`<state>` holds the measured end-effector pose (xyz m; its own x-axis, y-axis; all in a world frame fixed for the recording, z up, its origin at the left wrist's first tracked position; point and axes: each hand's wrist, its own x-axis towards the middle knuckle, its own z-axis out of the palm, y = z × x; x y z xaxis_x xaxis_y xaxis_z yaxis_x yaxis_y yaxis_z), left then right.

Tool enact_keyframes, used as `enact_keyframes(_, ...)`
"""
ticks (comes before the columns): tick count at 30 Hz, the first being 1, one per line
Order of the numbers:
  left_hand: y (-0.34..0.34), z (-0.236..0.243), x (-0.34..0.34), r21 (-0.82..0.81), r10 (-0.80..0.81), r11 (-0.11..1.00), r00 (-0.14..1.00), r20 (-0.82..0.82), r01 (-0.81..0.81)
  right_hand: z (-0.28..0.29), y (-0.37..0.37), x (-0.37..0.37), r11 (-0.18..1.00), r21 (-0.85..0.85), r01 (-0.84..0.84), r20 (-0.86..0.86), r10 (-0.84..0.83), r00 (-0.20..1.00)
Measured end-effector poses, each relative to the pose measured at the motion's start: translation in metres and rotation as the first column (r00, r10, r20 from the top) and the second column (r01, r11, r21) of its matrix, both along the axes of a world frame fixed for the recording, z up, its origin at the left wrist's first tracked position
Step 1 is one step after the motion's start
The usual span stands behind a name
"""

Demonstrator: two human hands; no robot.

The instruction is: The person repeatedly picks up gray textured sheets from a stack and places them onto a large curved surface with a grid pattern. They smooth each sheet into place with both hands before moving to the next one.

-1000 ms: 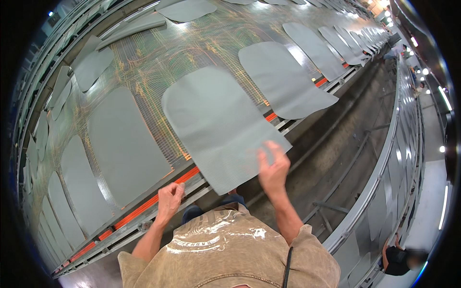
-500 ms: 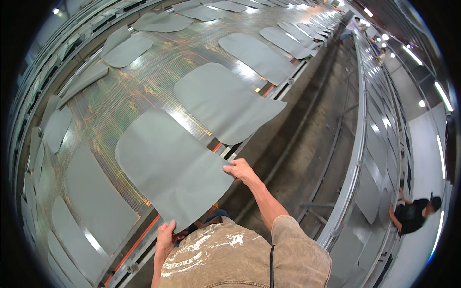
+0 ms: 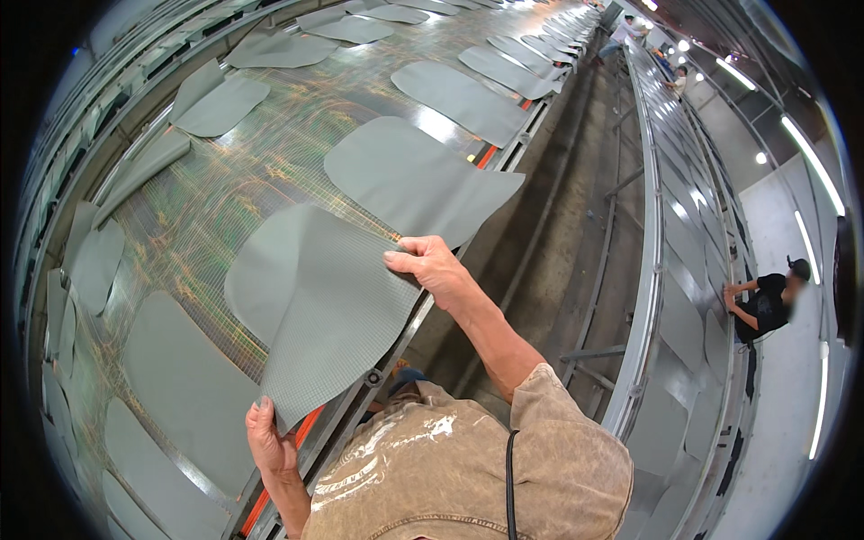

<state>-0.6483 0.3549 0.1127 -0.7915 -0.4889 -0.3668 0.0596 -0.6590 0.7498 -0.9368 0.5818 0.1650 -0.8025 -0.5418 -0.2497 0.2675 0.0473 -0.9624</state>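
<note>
My left hand [image 3: 270,441] pinches the lower left corner of a grey cut sheet [image 3: 328,319], and my right hand [image 3: 427,270] grips its upper right edge, thumb on top. The part between my hands is raised and shows a fine grid texture, while its smoother rounded far part [image 3: 261,270] lies on the long table [image 3: 234,189], whose surface is marked with orange and green grid lines. Another grey piece [image 3: 414,171] lies just beyond, and a further one [image 3: 180,369] rests to the left.
Many grey pieces [image 3: 450,94] line the table toward the far end. An aisle [image 3: 531,270] with metal struts separates it from a second table [image 3: 675,315] on the right, where a person in black [image 3: 765,301] works. Other people stand far down the aisle [image 3: 621,40].
Both hands have gripped the sheet and moved upward and left, lifting its near part so it bends over. The view has shifted along the tables.
</note>
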Motion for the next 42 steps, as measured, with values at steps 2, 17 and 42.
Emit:
enact_keyframes(2, -0.006, -0.001, 0.005, 0.017, 0.031, 0.999, 0.999, 0.004, -0.031, 0.012, -0.019, 0.004, 0.998, -0.026, -0.064, -0.071, 0.062, 0.996)
enact_keyframes(17, 0.003, 0.053, -0.036, 0.065, 0.428, 0.904, 0.900, -0.084, -0.423, 0.053, -0.077, -0.064, 0.949, -0.251, -0.190, 0.024, 0.202, 0.979)
enact_keyframes(42, -0.251, 0.268, -0.176, -0.391, -0.038, 0.885, 0.798, -0.601, -0.253, 0.216, -0.322, -0.244, 0.585, -0.709, -0.394, -0.370, 0.167, 0.914)
